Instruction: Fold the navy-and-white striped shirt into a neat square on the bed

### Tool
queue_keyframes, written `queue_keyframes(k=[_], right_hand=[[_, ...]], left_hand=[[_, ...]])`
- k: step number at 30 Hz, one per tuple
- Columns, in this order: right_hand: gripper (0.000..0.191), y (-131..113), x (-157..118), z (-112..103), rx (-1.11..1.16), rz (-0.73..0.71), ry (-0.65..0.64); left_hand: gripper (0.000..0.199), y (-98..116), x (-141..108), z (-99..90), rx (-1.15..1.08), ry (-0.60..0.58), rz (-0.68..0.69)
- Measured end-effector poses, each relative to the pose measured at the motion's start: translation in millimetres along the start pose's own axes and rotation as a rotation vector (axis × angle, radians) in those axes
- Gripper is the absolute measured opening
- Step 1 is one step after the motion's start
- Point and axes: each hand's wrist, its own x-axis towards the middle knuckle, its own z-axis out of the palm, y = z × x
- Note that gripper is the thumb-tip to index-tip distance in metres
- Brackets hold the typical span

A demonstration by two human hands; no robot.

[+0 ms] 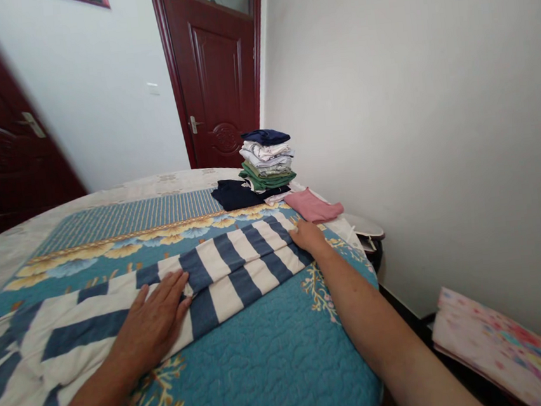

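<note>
Fabric striped navy and white point(230, 277) lay across a blue quilted bedspread point(287, 374), its upper layer folded over with the doubled edge running diagonally from the middle of the bed toward the far side. The left hand point(152, 323) rested flat and open on the fabric, fingers loosely spread and palm down, just beside that folded edge; it pressed on the cloth without gripping it. The right hand point(306, 236) reached to the far end of the fold, its fingertips on the stripes. Whether it had pinched the cloth or only lay on it, I could not tell (the fingers were foreshortened from this angle). Beyond it, a stack of folded clothes point(266, 162) stood on the bed near the wall, with a folded black garment point(236, 195) against its left side and a pink cloth point(313, 205) just beside its front. A dark red door point(216, 87) closed off the far end of the room.
</note>
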Motion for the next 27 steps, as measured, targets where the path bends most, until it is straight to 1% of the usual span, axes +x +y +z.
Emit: queue_keyframes(k=[5, 7, 10, 12, 14, 16, 17, 19, 20, 21, 22, 25, 27], right_hand=[[0.035, 6, 5, 4, 0.104, -0.034, 0.035], [0.034, 13, 7, 5, 0.131, -0.035, 0.074], [0.038, 25, 11, 8, 0.144, 0.003, 0.123], [0.037, 30, 14, 12, 0.130, -0.018, 0.077], [0.038, 33, 17, 17, 0.112, -0.039, 0.050], [0.041, 35, 19, 20, 0.092, -0.054, 0.031], [0.044, 35, 19, 20, 0.078, -0.061, 0.020], [0.053, 34, 19, 19, 0.042, -0.072, -0.004], [0.056, 33, 18, 18, 0.022, -0.077, -0.010], [0.058, 31, 17, 17, 0.002, -0.077, -0.011], [0.057, 29, 16, 16, -0.017, -0.072, -0.008], [0.051, 23, 13, 13, -0.044, -0.048, -0.008], [0.049, 19, 12, 11, -0.039, -0.038, -0.017]], left_hand=[[0.064, 2, 1, -3.6, -0.001, -0.016, -0.030], [0.064, 7, 1, -8.0, -0.001, -0.045, -0.052], [0.061, 17, -1, -16.7, -0.005, -0.102, -0.076], [0.060, 22, -1, -23.2, -0.015, -0.126, -0.094], [0.060, 23, 0, -30.9, -0.050, -0.144, -0.109], [0.062, 17, 1, -40.6, -0.091, -0.115, -0.157], [0.062, 12, 1, -45.7, -0.098, -0.071, -0.198], [0.062, -1, 0, -54.2, -0.062, 0.036, -0.295], [0.062, -8, -2, -56.4, -0.027, 0.070, -0.344], [0.062, -15, -4, -56.8, 0.009, 0.072, -0.387], [0.063, -21, -6, -55.2, 0.040, 0.039, -0.426], [0.068, -33, -12, -41.9, 0.086, -0.147, -0.516], [0.071, -36, -13, -32.9, 0.092, -0.202, -0.539]])
